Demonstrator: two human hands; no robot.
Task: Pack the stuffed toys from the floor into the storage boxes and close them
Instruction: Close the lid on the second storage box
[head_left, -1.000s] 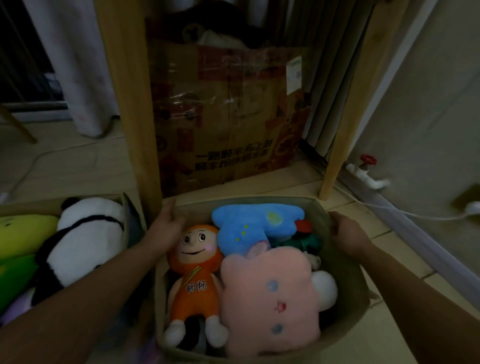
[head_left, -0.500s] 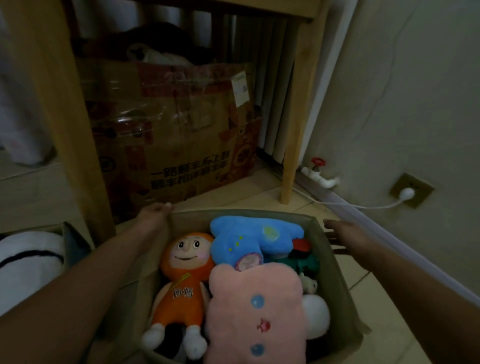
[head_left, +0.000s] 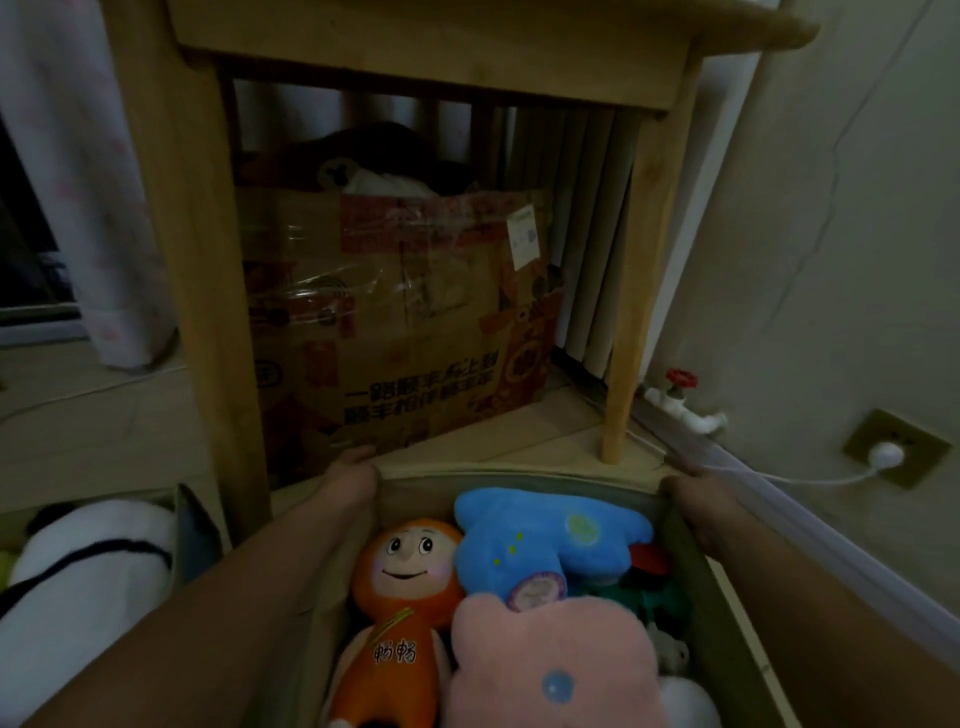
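Left hand (head_left: 347, 480) and right hand (head_left: 691, 493) each grip a far corner of the fabric storage box (head_left: 519, 480); the stuffed toys lie between them.

Risk: soft walls sagging, box tipping, pink plush (head_left: 556, 670) spilling.

Writing: orange doll (head_left: 400, 613) reads "畅畅". Cardboard carton (head_left: 405, 322) print beyond the hands is only partly legible.

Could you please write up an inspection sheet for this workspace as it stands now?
Surface: pale floor, dim light.
Job's things: open fabric storage box holding orange doll, blue plush, pink plush; panda plush in a second box at left.
Clutter: taped cardboard box under wooden table.
Grippers: left hand and right hand grip the box's far corners.
Cables: white plug in wall socket.
Surroundings: curtain, red valve.
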